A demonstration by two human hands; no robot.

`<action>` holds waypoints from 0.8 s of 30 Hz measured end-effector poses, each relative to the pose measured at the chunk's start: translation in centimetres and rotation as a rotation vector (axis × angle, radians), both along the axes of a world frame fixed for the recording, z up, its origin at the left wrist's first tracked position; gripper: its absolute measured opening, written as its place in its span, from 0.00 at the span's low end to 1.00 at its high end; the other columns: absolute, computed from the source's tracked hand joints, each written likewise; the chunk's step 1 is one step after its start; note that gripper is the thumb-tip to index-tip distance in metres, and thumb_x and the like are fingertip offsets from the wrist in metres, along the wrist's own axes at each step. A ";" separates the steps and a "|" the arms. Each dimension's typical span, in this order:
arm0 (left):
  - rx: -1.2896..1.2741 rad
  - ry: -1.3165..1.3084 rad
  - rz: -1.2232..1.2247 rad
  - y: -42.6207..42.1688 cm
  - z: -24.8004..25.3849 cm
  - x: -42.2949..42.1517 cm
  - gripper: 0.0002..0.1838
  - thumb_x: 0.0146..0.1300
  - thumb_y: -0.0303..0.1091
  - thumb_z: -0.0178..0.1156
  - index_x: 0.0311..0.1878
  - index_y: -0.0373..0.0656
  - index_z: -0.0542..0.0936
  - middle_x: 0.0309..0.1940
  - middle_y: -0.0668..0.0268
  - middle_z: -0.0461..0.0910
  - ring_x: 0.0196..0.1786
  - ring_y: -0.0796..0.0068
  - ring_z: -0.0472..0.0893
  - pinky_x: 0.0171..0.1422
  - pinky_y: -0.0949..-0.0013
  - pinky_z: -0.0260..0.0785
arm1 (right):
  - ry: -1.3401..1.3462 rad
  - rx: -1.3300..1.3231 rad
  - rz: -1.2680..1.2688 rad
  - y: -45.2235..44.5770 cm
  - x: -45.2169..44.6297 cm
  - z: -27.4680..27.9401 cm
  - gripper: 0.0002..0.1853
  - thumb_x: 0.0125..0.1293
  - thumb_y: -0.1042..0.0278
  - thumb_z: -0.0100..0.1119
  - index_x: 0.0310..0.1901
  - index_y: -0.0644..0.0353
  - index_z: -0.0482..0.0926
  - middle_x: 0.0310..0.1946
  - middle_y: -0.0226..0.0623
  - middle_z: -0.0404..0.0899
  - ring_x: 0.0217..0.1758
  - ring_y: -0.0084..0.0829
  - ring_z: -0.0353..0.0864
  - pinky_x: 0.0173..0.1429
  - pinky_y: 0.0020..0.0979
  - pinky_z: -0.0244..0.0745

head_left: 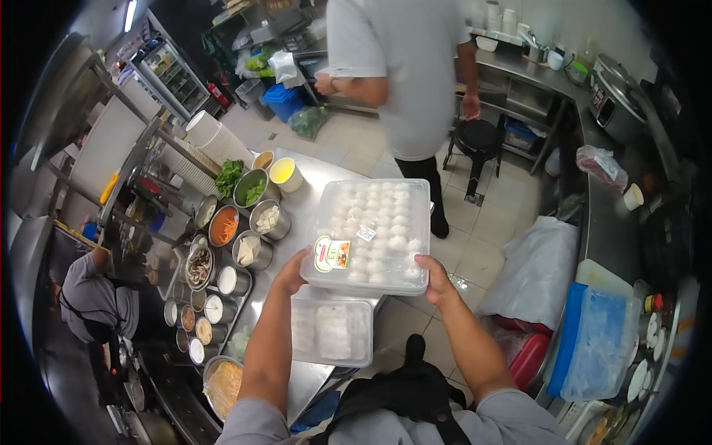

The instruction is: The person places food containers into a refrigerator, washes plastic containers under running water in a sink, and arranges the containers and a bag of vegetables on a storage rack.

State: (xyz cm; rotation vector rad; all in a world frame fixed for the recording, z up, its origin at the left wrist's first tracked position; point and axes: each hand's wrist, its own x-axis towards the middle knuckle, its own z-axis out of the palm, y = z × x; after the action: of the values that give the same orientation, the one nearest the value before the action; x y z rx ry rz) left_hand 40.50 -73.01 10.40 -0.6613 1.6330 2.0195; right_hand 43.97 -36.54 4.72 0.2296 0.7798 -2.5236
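A clear lidded plastic container [374, 189] is held out in front of me, filled with rows of small white balls. On its lid are a colourful label [331, 254] and a small white sticker [366, 233]. My left hand [291, 271] grips the near left corner, and my right hand [435, 279] grips the near right corner. Below it, a second clear container [365, 334] with white wrapped contents rests on the steel table [305, 378]. The fingers under the held container are hidden.
Left on the table stand several metal tubs, including one of shredded carrot [224, 226], beside stacked white cups [215, 137]. A co-worker [415, 81] stands beyond the table; another person [93, 297] is at far left. A black stool [477, 139] and a blue-lidded box [593, 341] are on the right.
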 end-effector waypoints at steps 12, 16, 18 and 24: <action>0.053 0.366 -0.213 1.9 4.4 3.4 0.18 0.54 0.39 0.62 0.45 0.40 0.78 0.42 0.61 0.80 0.47 0.62 0.80 0.53 0.57 0.70 | 0.190 0.118 -0.315 0.8 10.4 7.6 0.28 0.61 0.58 0.57 0.57 0.69 0.72 0.48 0.46 0.80 0.51 0.38 0.81 0.59 0.38 0.75; 0.842 0.532 -0.260 2.6 12.9 10.4 0.35 0.66 0.57 0.52 0.66 0.38 0.67 0.60 0.56 0.74 0.60 0.60 0.76 0.65 0.55 0.69 | 0.272 0.094 -0.495 -1.5 21.2 16.5 0.30 0.60 0.59 0.57 0.60 0.69 0.69 0.53 0.47 0.77 0.54 0.38 0.79 0.61 0.40 0.74; 0.975 0.585 -0.059 6.0 6.8 9.9 0.35 0.67 0.58 0.50 0.67 0.40 0.66 0.61 0.57 0.73 0.60 0.60 0.75 0.66 0.54 0.69 | 0.320 0.117 -0.546 -3.9 26.7 20.4 0.31 0.59 0.60 0.57 0.62 0.69 0.67 0.54 0.47 0.76 0.55 0.38 0.78 0.62 0.40 0.73; 1.235 0.364 -0.018 16.6 5.4 24.4 0.34 0.69 0.59 0.48 0.68 0.42 0.65 0.63 0.58 0.71 0.61 0.60 0.74 0.66 0.54 0.68 | 0.471 0.408 -0.875 -10.6 40.4 24.8 0.30 0.58 0.62 0.57 0.59 0.71 0.69 0.50 0.47 0.79 0.48 0.35 0.83 0.53 0.35 0.80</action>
State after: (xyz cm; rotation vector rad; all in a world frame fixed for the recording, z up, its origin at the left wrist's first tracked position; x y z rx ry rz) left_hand 64.89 -56.37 15.85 0.1902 0.2563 2.6646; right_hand 84.41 -47.16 29.51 0.1186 1.6819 -3.2496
